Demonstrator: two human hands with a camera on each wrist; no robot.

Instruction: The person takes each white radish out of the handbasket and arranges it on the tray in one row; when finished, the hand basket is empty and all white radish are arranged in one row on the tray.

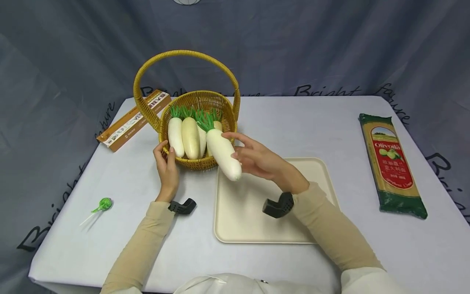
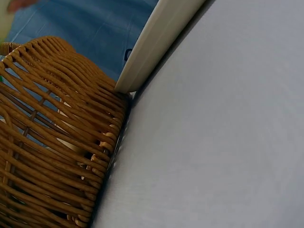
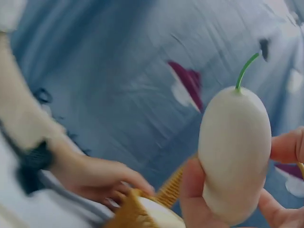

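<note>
on a white table (image 1: 293,126), a pale tray (image 1: 257,212) is partly hidden by the right forearm. a basket (image 1: 198,164) is gripped at its near left rim by the curled fingers and thumb of the left hand (image 1: 167,173), some fingers obscured. by the partly closed right hand (image 1: 258,159), a radish (image 1: 222,151) is pinched above the basket's near right rim; whether the rim is touched cannot be told. inside, other radishes (image 1: 191,139) are partly covered, their number unclear.
</note>
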